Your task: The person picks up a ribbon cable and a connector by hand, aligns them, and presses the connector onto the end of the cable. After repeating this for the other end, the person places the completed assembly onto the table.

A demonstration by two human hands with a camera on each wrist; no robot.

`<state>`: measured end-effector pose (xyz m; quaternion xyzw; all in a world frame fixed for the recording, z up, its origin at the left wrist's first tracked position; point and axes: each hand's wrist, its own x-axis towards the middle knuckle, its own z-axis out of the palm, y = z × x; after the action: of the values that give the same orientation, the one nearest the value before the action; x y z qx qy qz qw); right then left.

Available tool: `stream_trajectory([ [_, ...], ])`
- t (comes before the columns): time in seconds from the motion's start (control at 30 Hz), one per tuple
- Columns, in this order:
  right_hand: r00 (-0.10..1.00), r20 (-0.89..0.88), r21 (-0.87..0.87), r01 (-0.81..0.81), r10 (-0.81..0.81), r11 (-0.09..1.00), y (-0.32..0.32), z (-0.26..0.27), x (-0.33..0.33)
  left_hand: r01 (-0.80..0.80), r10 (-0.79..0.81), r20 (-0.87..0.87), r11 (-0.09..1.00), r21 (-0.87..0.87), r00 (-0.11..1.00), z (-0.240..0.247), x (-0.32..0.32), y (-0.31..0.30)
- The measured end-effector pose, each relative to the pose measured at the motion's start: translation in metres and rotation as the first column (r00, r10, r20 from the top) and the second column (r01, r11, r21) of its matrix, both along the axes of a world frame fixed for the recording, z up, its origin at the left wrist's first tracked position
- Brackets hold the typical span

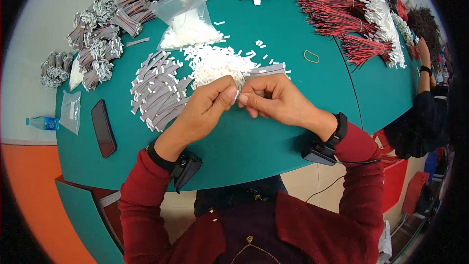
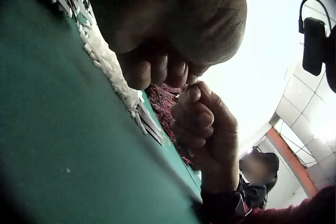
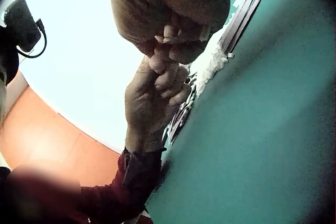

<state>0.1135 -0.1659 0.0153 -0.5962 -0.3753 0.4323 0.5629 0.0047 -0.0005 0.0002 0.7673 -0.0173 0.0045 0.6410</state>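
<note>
Both hands meet above the green table (image 1: 234, 151), just in front of a heap of small white connectors (image 1: 215, 63). Between the fingertips is a small white connector (image 1: 237, 95). The left hand (image 1: 205, 107) pinches it from one side with thumb and finger. On the other side the right hand (image 1: 281, 100) has thumb and forefinger at the piece, its other fingers curled. Grey ribbon cables with white ends (image 1: 159, 90) lie left of the heap, and more grey cables (image 1: 266, 70) lie behind the right hand. What the palms cover is hidden.
An open plastic bag of white pieces (image 1: 190, 27) stands behind the heap. Bundled grey cables (image 1: 100, 44) lie back left, a phone (image 1: 103, 128) at left. Red-black wire bundles (image 1: 342, 7) fill the back right; a rubber band (image 1: 311, 56) lies nearer. Another person's arm (image 1: 424, 58) is at far right.
</note>
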Motion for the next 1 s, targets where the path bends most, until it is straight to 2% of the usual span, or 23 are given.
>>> stream_trajectory([
  [0.23, 0.999, -0.002, -0.002, 0.049, -0.049, 0.999, -0.002, 0.004, -0.008, -0.088, 0.081, -0.058, 0.988, -0.131, 0.995, 0.001, -0.003, -0.013],
  [0.43, 0.997, 0.027, -0.003, 0.079, -0.079, 0.997, -0.003, 0.003, -0.011, -0.113, 0.115, 0.026, 0.992, -0.063, 0.993, 0.000, -0.003, -0.019],
  [0.53, 0.996, 0.031, -0.004, 0.082, -0.081, 0.997, -0.002, 0.000, -0.010, -0.109, 0.109, 0.000, 0.993, -0.042, 0.994, -0.001, -0.004, -0.018],
  [0.63, 0.997, 0.031, 0.019, 0.073, -0.073, 0.997, 0.000, 0.001, -0.009, -0.070, 0.051, -0.085, 0.971, -0.229, 0.995, 0.001, -0.001, -0.013],
  [0.93, 0.998, -0.008, 0.024, 0.055, -0.055, 0.998, -0.001, 0.002, -0.008, -0.009, 0.003, -0.026, 0.976, -0.217, 1.000, 0.000, 0.001, -0.008],
  [1.0, 0.998, 0.012, 0.026, 0.062, -0.063, 0.998, 0.000, 0.002, -0.009, -0.049, 0.045, -0.027, 0.982, -0.185, 0.999, -0.002, -0.001, -0.011],
])
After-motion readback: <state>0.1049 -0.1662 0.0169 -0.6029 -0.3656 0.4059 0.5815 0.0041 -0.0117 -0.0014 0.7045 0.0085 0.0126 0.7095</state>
